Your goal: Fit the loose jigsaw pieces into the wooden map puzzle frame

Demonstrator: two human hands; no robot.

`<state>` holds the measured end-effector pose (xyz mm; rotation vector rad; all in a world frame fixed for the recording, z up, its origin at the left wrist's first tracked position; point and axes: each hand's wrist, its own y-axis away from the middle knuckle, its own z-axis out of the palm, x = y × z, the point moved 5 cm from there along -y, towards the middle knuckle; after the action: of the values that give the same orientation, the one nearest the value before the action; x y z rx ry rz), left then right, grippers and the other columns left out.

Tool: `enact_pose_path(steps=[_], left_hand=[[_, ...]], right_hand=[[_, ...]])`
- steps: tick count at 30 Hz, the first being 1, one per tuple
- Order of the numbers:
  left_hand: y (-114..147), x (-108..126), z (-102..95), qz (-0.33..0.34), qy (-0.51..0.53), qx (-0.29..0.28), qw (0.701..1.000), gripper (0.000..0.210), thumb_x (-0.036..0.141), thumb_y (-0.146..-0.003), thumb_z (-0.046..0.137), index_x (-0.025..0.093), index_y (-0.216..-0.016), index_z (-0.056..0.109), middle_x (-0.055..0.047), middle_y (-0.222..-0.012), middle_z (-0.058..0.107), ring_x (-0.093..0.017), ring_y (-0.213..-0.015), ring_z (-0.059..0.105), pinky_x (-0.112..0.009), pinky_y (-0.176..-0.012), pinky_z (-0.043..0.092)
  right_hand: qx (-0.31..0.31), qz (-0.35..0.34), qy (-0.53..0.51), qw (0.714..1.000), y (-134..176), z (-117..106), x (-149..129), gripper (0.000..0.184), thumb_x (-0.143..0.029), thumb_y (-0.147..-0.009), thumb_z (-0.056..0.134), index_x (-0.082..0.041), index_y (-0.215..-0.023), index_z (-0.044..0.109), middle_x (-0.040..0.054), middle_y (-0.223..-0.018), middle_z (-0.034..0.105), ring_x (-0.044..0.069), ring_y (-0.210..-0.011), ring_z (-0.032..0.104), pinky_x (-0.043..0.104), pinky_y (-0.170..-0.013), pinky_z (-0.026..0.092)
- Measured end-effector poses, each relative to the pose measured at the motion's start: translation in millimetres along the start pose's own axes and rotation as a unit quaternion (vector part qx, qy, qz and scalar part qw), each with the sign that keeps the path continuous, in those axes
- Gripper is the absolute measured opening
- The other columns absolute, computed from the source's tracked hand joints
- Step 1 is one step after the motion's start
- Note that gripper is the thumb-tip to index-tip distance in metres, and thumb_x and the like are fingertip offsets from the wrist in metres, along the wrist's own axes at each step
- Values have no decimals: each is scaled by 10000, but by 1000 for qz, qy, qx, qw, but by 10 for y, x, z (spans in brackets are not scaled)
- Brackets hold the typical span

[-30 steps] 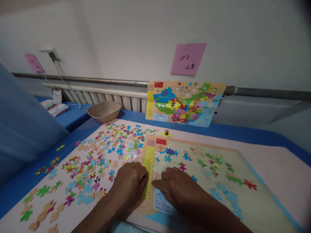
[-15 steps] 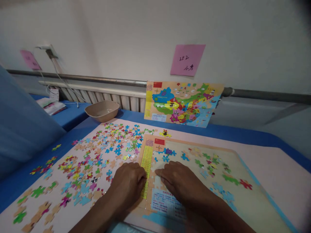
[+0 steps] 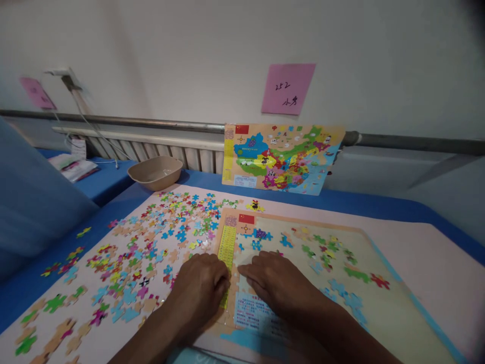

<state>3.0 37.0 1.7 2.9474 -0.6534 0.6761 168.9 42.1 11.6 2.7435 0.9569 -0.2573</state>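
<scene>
Head view: my curled right hand has edged farther out, baring more text panel near left on the jigsaw board; my left hand stays fisted by the yellow strip. Any grip, I can't tell.

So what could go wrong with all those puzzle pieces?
The forearm behind the right hand passes close to light-blue jigsaw pieces on the flat cream puzzle board, so it might nudge them. Small multicoloured jigsaw pieces lie off the pale pink sheet, near the smooth blue fabric, and could get lost.
</scene>
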Motion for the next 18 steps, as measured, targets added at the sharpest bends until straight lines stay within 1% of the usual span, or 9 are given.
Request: enact_pose_path(steps=[3,5,8,14,18], left_hand=[[-9,9,13,-35,-13,0,999,111,193,-863,629,213,-777,696,-38,-841,703,-226,-845,620,-348,-748,370],[-16,27,27,-46,-15,-4,999,98,215,-860,651,214,-772,694,-34,-836,704,-221,-831,615,-345,-739,361],[-23,43,48,-56,-22,-10,998,118,229,-870,649,219,-760,691,-29,-821,702,-217,-818,607,-339,-726,343],[-13,50,68,-70,-25,-21,997,116,227,-874,635,216,-772,689,-37,-842,707,-223,-835,610,-340,-729,343],[-7,21,39,-80,2,-10,997,135,223,-861,651,210,-729,672,-26,-805,691,-203,-807,604,-324,-713,343]], right_hand=[[8,-8,-6,1000,-5,6,0,139,-167,-1015,521,-204,-1001,654,53,-950,668,243,-912,586,362,-752,325],[10,-10,-8,1000,-11,8,2,133,-172,-1016,525,-204,-977,648,49,-941,671,239,-905,589,362,-747,323],[8,-5,-11,1000,-16,12,10,134,-175,-1013,529,-204,-951,644,45,-923,670,235,-887,585,359,-733,317],[12,-14,-12,1000,-12,10,13,143,-183,-1018,508,-211,-978,642,40,-929,670,232,-885,586,359,-726,304],[5,-10,-18,1000,-14,12,17,151,-183,-1015,505,-207,-989,652,48,-966,684,241,-925,600,362,-748,323]])
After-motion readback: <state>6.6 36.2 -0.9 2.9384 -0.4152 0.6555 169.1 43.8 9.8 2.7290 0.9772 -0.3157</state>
